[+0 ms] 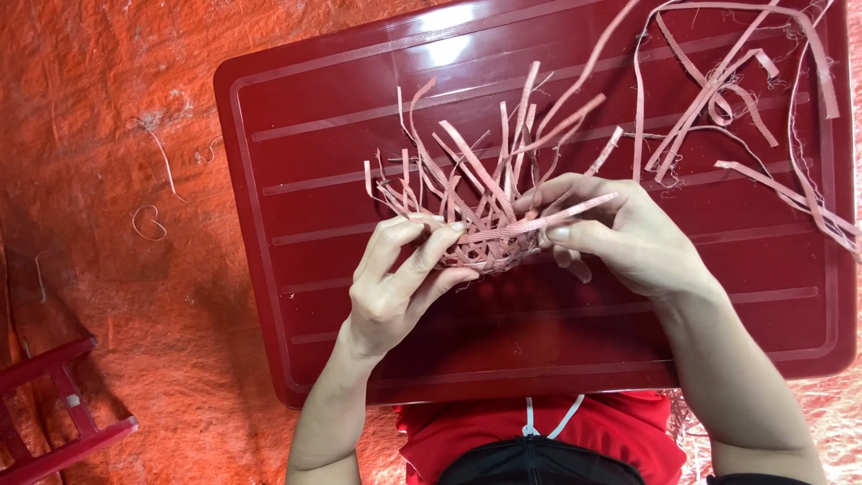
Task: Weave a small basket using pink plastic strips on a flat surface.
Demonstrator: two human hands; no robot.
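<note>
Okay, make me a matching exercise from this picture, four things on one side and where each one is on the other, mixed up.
Things:
1. woven strip piece
2. loose strips
3. red stool
4. curled scrap

Places:
A. bottom left corner, on the mat
B. between left hand and right hand
C. on the mat, left of the tray
D. tray's top right part

Pairs: 1-B, 2-D, 3-A, 4-C
</note>
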